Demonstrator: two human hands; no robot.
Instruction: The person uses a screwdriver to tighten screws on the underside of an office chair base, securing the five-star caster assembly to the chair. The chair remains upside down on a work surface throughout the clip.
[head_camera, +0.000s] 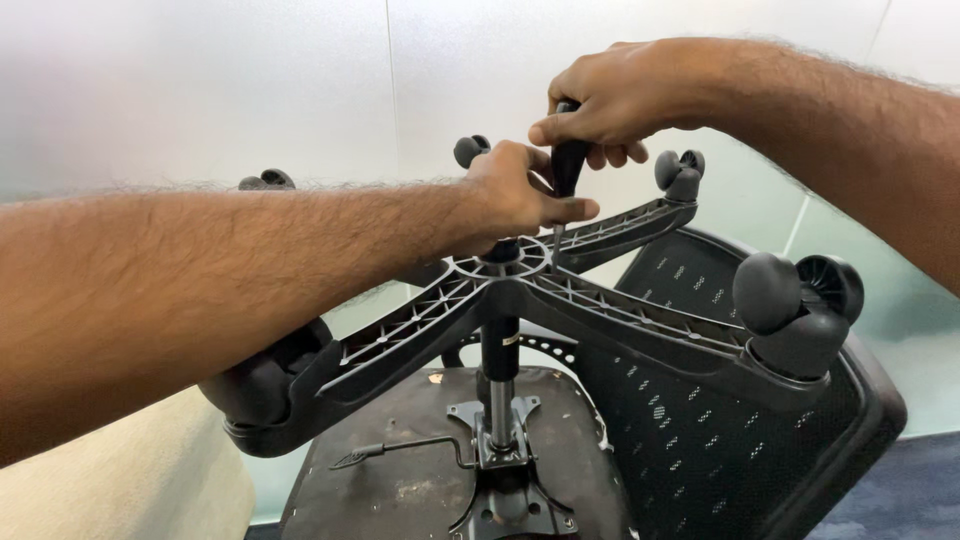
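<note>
Head view. The left forearm is crossing the frame from 9 o'clock, nearest the lens, and the left hand (515, 195) is resting at the hub of an upturned office chair's star base (600, 310), its fingers closing narrowly around the metal shaft of a screwdriver (567, 165) just above the hub. The right hand (615, 100) is coming in from 2 o'clock and is wrapping fully around the screwdriver's black handle, holding the tool upright with its tip pointing down into the hub.

The star base is sitting at frame centre, its ribbed underside facing up. Black casters are showing at the arm ends: one large at 3 o'clock (800, 310), one at 1 o'clock (680, 172), one at 12 o'clock (470, 150), one at 10 o'clock (265, 180).

Below the hub, the gas cylinder (500, 385) is running down to the seat underside (420, 470), which is looking scuffed and stained. The perforated black backrest (700, 430) is lying at 4 o'clock.

Room: a pale frosted wall panel (200, 90) is filling the background; dark blue carpet (900, 495) is showing at 4 o'clock; a cream surface (130, 490) at 7 o'clock.
</note>
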